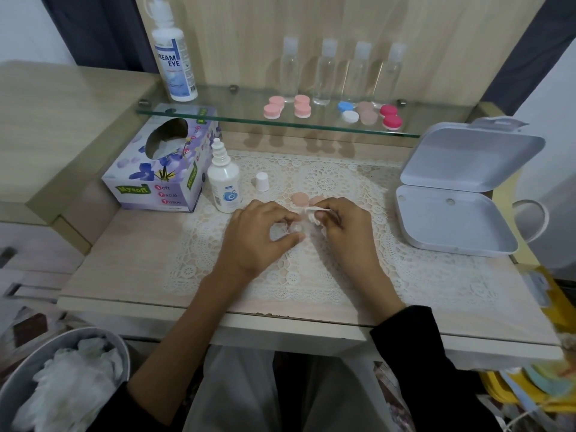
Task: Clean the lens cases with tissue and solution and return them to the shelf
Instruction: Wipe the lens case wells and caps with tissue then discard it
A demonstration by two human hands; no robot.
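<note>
My left hand (258,238) holds a clear lens case base (294,228) between thumb and fingers over the lace mat. My right hand (343,227) pinches a small piece of white tissue (313,212) right beside the case. Two peach caps (300,198) lie on the mat just behind my hands. The small solution bottle (223,182) stands uncapped to the left, its white cap (262,181) beside it. The tissue box (162,165) sits further left. Several lens cases, pink (273,109), blue-white (348,111), beige (367,113) and red (391,117), rest on the glass shelf (218,115).
A large solution bottle (176,57) and several clear bottles (325,73) stand on the shelf. An open white box (458,194) lies at the right of the table. A bin (62,385) with used tissues is at the lower left.
</note>
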